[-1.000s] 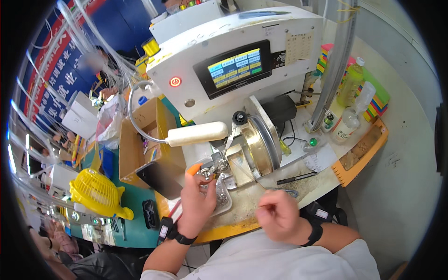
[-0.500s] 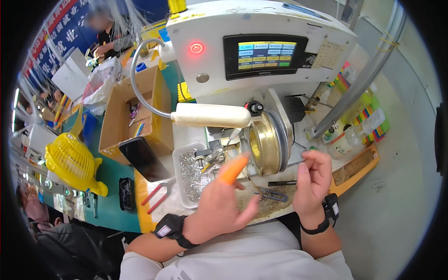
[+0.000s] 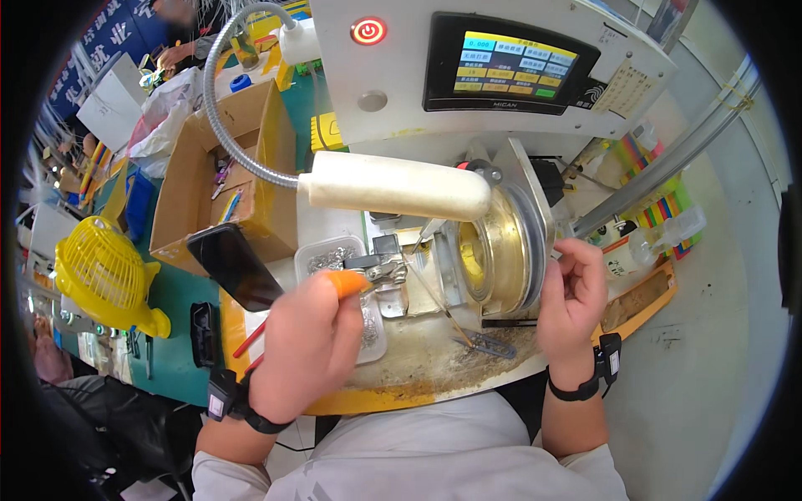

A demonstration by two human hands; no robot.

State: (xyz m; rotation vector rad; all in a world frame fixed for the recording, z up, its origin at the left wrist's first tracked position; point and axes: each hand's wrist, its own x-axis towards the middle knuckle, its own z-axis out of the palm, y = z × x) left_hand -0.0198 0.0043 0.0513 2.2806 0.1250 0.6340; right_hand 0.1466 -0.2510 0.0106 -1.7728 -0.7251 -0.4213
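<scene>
My left hand [image 3: 305,346] is closed over the plastic tub [image 3: 375,344] of small metal parts, an orange finger cot [image 3: 347,282] on one fingertip. That fingertip meets the near end of a small metal clamp fixture [image 3: 386,271]; whatever the fingers pinch is hidden. My right hand [image 3: 575,296] is curled, thumb and fingers drawn together, beside the right edge of a brass-coloured wheel [image 3: 505,250]. Anything between its fingertips is too small to make out. A thin rod [image 3: 439,301] slants down from the fixture toward a blue-grey metal piece [image 3: 491,346] on the bench.
Above the wheel hangs a white lamp [image 3: 393,188] on a bendable metal neck. Behind stands a machine panel with a lit screen [image 3: 510,71]. Leftward are a phone [image 3: 236,265], a cardboard box [image 3: 271,184], red-handled pliers [image 3: 249,341] and a yellow fan [image 3: 104,271]. Another person sits far left.
My left hand has moved left and closed beside the clamp fixture. My right hand has shifted slightly right and up, toward the wheel's edge. The view has tilted and come nearer the machine.
</scene>
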